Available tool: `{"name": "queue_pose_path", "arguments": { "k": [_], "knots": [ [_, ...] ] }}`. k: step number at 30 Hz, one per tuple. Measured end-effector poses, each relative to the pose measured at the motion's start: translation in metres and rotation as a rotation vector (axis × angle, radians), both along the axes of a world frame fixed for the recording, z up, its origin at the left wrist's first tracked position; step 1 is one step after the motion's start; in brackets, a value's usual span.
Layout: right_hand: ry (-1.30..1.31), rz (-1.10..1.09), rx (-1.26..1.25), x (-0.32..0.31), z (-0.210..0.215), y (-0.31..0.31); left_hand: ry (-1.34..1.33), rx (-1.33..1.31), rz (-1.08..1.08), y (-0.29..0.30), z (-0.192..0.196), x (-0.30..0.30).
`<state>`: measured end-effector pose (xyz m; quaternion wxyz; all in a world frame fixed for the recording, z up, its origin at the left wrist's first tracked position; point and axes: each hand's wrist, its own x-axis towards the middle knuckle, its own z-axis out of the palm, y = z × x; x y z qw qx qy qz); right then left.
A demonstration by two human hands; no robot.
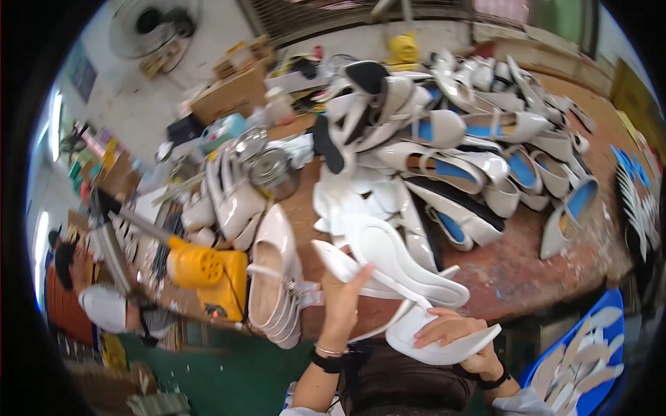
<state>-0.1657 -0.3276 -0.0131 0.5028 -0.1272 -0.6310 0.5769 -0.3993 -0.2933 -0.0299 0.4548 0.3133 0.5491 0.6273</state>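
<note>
The left hand (341,305) pinches a slim, white, pointed sole-shaped piece (327,255); the right hand (458,333) grips a broad, white, curved sole-shaped piece (411,341), near the reddish-brown counter (555,277).

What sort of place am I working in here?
Probably a shoe workshop. Many pale shoes are heaped on a worn workbench, white sole pieces are in your left hand and right hand, and a blue bin holds more pale, sole-like pieces.
</note>
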Motion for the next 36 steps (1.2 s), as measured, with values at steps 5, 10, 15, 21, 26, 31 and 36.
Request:
{"name": "queue_pose_path", "arguments": {
  "k": [5,10,15,21,26,31,36],
  "knots": [
    [0.051,-0.087,-0.003,0.034,-0.012,-0.002,0.043,0.031,-0.049,0.039,0.012,0.015],
    [0.233,-0.258,-0.016,0.063,0.003,-0.007,-0.043,-0.036,0.071,0.102,-0.001,-0.016],
    [0.384,-0.591,-0.295,0.091,-0.017,0.001,0.274,-0.250,0.145,0.137,0.007,-0.053],
    [0.318,-1.027,-0.562,0.107,-0.043,0.011,0.766,0.257,-0.454,0.099,0.039,0.060],
    [0.348,-1.018,-0.563,0.102,-0.033,0.026,1.106,0.605,-0.933,0.066,0.039,0.118],
    [0.509,-0.461,-0.254,0.142,-0.032,0.031,0.681,0.002,-1.360,0.069,0.030,0.110],
    [0.335,-1.100,-0.432,0.140,-0.016,0.033,0.413,0.331,-1.341,0.052,0.036,0.110]
  ]
}}
